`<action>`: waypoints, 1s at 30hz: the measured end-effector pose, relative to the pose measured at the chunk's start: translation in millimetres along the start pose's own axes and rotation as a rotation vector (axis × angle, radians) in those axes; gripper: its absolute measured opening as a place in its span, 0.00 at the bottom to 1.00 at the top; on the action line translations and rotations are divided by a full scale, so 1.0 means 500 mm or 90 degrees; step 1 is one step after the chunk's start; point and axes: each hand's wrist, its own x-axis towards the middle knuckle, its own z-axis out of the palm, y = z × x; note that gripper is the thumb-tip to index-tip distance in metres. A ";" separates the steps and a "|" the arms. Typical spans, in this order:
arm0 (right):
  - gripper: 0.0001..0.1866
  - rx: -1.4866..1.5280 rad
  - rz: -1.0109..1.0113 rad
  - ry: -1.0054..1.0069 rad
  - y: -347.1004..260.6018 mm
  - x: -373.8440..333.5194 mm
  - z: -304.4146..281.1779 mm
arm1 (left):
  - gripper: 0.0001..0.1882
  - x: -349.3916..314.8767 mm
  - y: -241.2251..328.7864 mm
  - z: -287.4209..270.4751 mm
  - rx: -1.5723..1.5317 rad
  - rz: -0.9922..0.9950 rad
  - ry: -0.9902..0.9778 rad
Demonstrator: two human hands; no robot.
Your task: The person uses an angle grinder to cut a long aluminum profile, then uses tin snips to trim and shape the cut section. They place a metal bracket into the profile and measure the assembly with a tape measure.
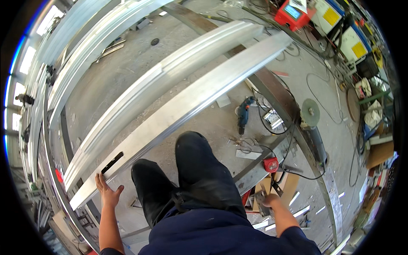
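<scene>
My left hand [109, 194] rests its fingertips on the near edge of a long silvery metal profile [182, 102], with thumb and fingers apart. Just beyond those fingertips, a black flat strip [112, 162] lies on the profile's face. Low on the right, my right hand [272, 202] is closed on a flat grey metal piece [260, 200], whose exact kind I cannot make out. Around it are an open cardboard box [290, 189] and a dark bracket with holes [277, 187]. A red tape measure [270, 165] sits just above, on a steel beam.
A second metal profile [157, 80] lies parallel beyond the first, both across steel beams [276, 91]. A blue cordless drill [244, 114] is on the floor. An angle grinder [313, 127] stands at the right beam among loose cables. Red and white machines [293, 15] occupy the far right.
</scene>
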 end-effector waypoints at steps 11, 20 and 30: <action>0.19 0.390 -0.317 0.080 -0.090 -0.434 -0.378 | 0.57 -0.010 0.026 0.000 -0.098 0.068 0.134; 0.26 0.493 -0.812 0.137 -0.657 -0.607 -0.476 | 0.29 -0.069 0.243 -0.121 -0.578 0.322 -0.108; 0.24 0.349 -0.912 0.081 -0.927 -0.683 -0.418 | 0.27 -0.089 0.133 -0.108 -0.789 0.094 0.012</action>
